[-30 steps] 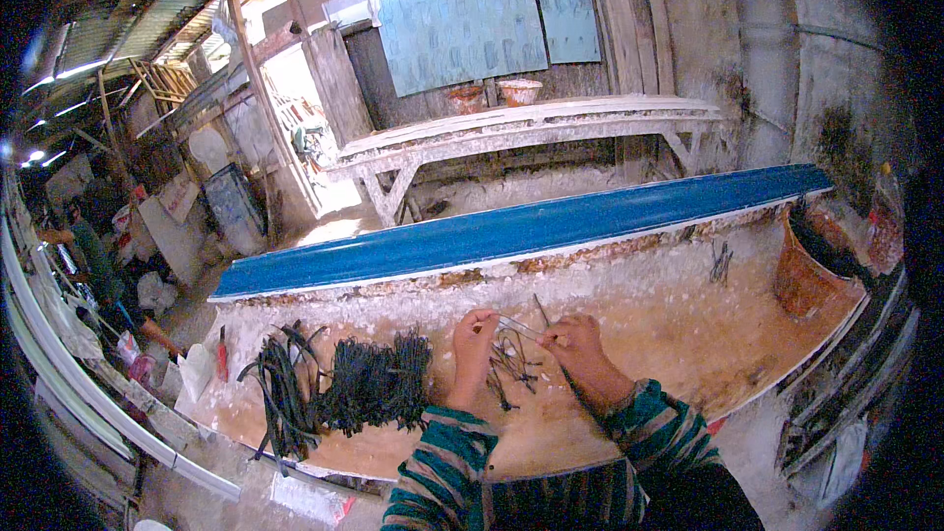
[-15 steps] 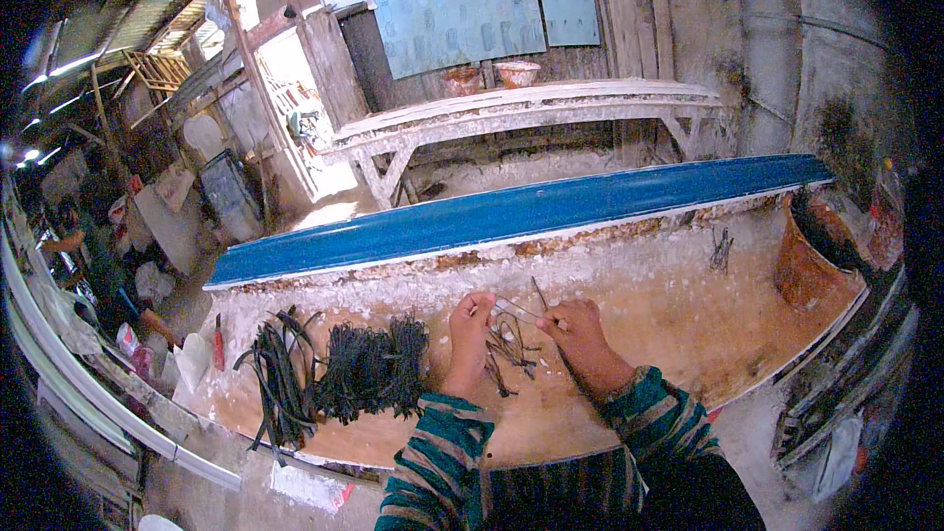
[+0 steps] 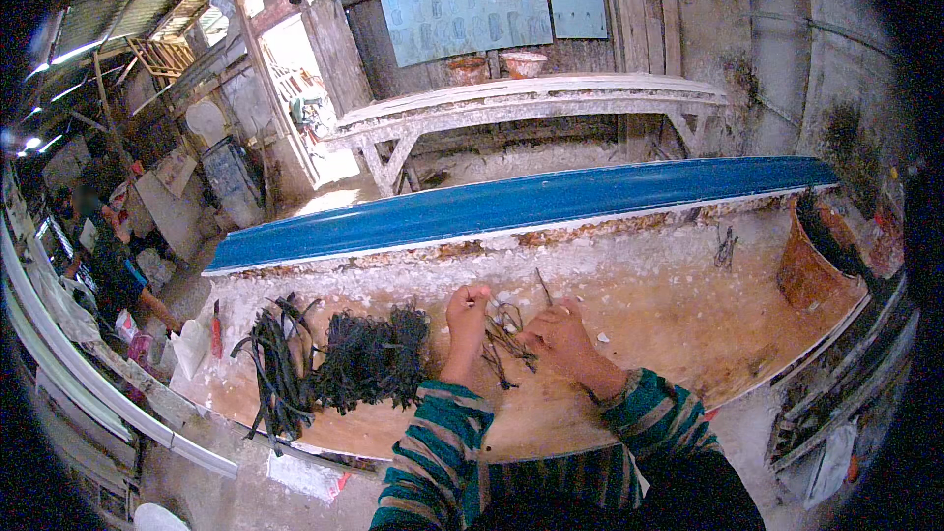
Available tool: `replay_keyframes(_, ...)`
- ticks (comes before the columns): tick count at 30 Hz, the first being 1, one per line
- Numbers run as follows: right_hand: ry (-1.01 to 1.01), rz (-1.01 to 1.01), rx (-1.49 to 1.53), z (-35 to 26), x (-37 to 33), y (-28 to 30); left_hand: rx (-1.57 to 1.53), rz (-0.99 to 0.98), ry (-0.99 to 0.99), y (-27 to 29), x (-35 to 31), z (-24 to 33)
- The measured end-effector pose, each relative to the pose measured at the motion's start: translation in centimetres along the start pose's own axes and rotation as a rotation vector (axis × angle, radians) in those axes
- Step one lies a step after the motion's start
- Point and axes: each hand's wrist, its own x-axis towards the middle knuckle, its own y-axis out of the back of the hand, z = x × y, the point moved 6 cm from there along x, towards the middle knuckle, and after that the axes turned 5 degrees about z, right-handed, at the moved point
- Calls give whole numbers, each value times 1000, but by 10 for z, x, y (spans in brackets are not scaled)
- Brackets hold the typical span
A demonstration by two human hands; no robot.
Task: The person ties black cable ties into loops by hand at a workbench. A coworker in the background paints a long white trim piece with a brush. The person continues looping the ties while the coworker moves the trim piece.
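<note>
My left hand (image 3: 466, 323) is raised over the wooden board, its fingertips pinched together; whatever they hold is too small to tell. Close by on the right, my right hand (image 3: 568, 336) is closed, with a thin dark stick (image 3: 543, 285) poking up past its fingers. Between and below both hands lie thin dark knotted strands (image 3: 509, 334), partly covered by the right hand. Left of my left hand sit bundles of thin black strands (image 3: 369, 356), packed side by side. Thicker black strips (image 3: 278, 369) lie in a loose pile beyond them.
A long blue trough-shaped piece (image 3: 521, 202) runs along the board's far edge. An orange-brown bucket (image 3: 811, 261) with dark material stands at right. A red-handled tool (image 3: 216, 329) lies at far left. Behind is a whitish bench (image 3: 531, 103); another person (image 3: 113, 261) is at left.
A thin strand was stretched between my hands; now it no longer shows there. My right hand has turned and its fingers curled inward. The person at left is more upright.
</note>
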Motion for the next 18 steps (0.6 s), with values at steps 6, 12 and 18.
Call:
replay_keyframes(6, 87, 3, -34, -18, 4, 7, 180, 69, -207, 1, 3, -5)
replay_keyframes(12, 152, 52, 7, -18, 1, 12, 220, 84, -300, 0, -7, 21)
replay_keyframes(18, 27, 15, -4, -6, 1, 14, 73, -10, -134, -3, -19, 46)
